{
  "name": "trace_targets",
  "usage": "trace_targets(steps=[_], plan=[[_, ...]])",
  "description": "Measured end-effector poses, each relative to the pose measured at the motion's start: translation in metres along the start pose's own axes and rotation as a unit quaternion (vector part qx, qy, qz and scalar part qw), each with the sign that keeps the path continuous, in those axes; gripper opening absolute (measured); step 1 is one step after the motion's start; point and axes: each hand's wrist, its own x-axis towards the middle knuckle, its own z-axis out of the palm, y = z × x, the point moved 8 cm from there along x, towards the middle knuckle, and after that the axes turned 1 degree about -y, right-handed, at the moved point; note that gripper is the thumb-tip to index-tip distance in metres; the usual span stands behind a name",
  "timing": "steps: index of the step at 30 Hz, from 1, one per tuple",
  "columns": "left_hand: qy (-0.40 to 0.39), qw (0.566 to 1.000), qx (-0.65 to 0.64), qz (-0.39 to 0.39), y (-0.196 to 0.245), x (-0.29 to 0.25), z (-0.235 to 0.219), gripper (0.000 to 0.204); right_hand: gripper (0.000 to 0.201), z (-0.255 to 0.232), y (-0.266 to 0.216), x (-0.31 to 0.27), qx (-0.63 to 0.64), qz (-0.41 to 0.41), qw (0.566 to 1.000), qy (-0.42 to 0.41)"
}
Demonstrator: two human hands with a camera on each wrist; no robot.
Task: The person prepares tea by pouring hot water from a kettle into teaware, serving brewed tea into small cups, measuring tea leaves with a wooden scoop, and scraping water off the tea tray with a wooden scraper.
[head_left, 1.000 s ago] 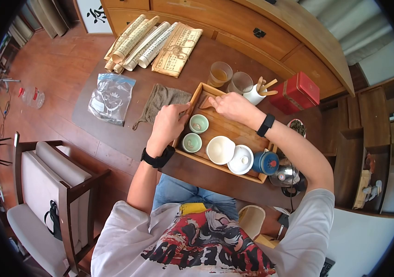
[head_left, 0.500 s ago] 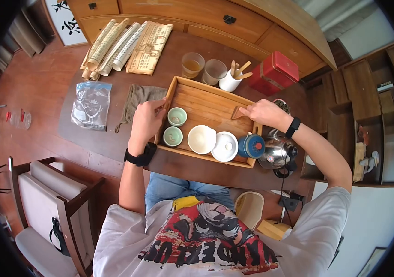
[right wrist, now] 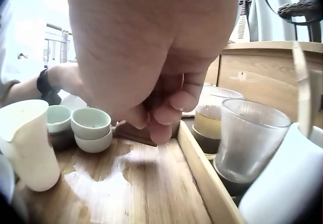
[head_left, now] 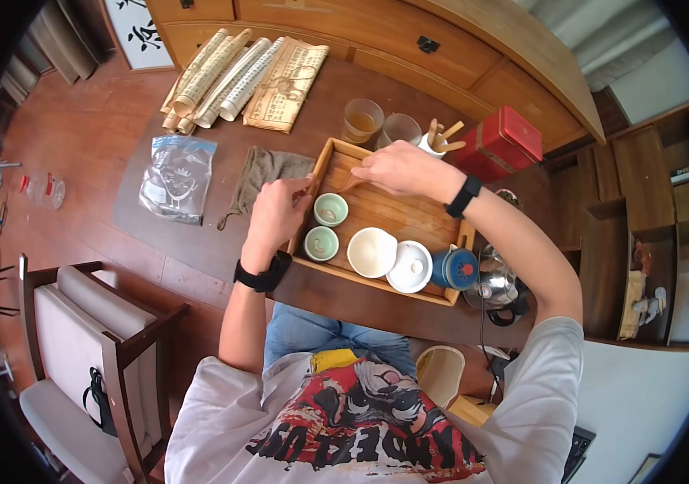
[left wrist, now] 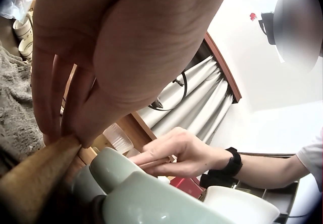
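A wooden tray (head_left: 405, 211) lies on the table. My left hand (head_left: 274, 214) holds its left rim (left wrist: 38, 176), thumb and fingertips meeting there in the left wrist view. Over the tray's far left part, my right hand (head_left: 405, 169) pinches a small flat brown scraper-like tool (head_left: 349, 184); its wide edge is down at the boards in the right wrist view, the rest hidden by fingers. Two green cups (head_left: 330, 210) sit along the tray's left side. Along its near side stand a white pitcher (head_left: 370, 252), a white lidded bowl (head_left: 410, 268) and a blue pot (head_left: 454, 269). Shiny wet patches (right wrist: 103, 196) show on the boards.
Beyond the tray stand two clear cups (head_left: 362, 121), one with amber liquid, a white holder with wooden tools (head_left: 433, 143) and a red tin (head_left: 507, 143). A metal kettle (head_left: 494, 278) is at the right. Leftward lie a grey cloth (head_left: 268, 177), a plastic bag (head_left: 175, 179) and paper scrolls (head_left: 207, 77).
My right hand has carried the brown tool across the tray, from the far left to the right end, then back to the far left. My left hand has stayed on the rim.
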Motion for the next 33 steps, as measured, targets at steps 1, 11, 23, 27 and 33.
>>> trace_targets(steps=[1,11,23,27,33], plan=[[0.003,1.0,0.003,-0.002,0.001,0.0,0.0,0.037,0.015,0.004,-0.003,0.011,-0.009,-0.023,1.0,0.015],[-0.012,1.0,-0.003,-0.012,0.001,-0.001,0.002,0.038,0.035,0.028,-0.013,0.024,0.012,-0.041,0.999,-0.023],[-0.005,1.0,-0.019,-0.008,0.0,-0.001,0.0,0.039,0.039,0.031,-0.013,-0.096,-0.005,-0.05,0.992,-0.118],[-0.005,1.0,-0.017,0.006,-0.001,0.0,0.0,0.041,0.034,0.028,-0.012,-0.138,-0.021,-0.019,0.983,-0.181],[-0.006,1.0,-0.013,-0.001,-0.002,0.0,0.001,0.04,0.031,0.026,-0.005,-0.152,0.012,-0.008,0.974,-0.227]])
